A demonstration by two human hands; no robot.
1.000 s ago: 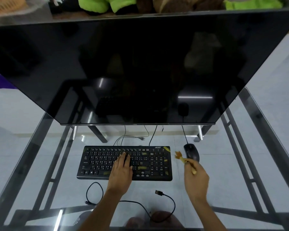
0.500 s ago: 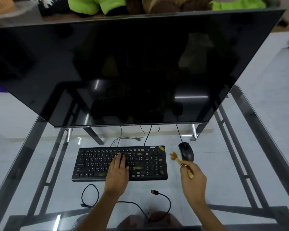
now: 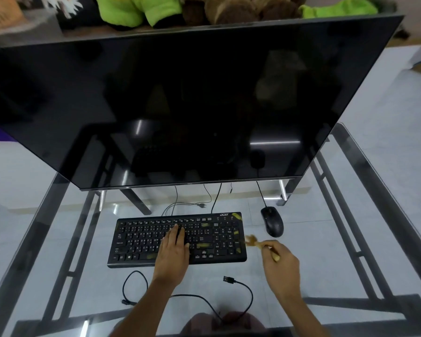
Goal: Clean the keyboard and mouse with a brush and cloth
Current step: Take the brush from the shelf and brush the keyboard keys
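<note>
A black keyboard [image 3: 141, 239] with yellowish smudges lies on the glass desk [image 3: 314, 251]. My left hand [image 3: 174, 251] rests flat on its middle keys, fingers slightly apart. To the right, my right hand [image 3: 281, 268] grips a small wooden-handled brush [image 3: 255, 242], bristles pointing left just off the keyboard's right end. A black wired mouse [image 3: 272, 221] sits beyond the brush, untouched. No cloth is in view.
A large dark monitor [image 3: 192, 98] overhangs the back of the desk. A loose black USB cable [image 3: 243, 290] curls on the glass in front of the keyboard. Plush toys [image 3: 204, 8] lie behind the monitor. The metal desk frame shows under the glass.
My right hand has brought the brush down and left, from beside the mouse toward the keyboard's right end. My left hand stays on the keys.
</note>
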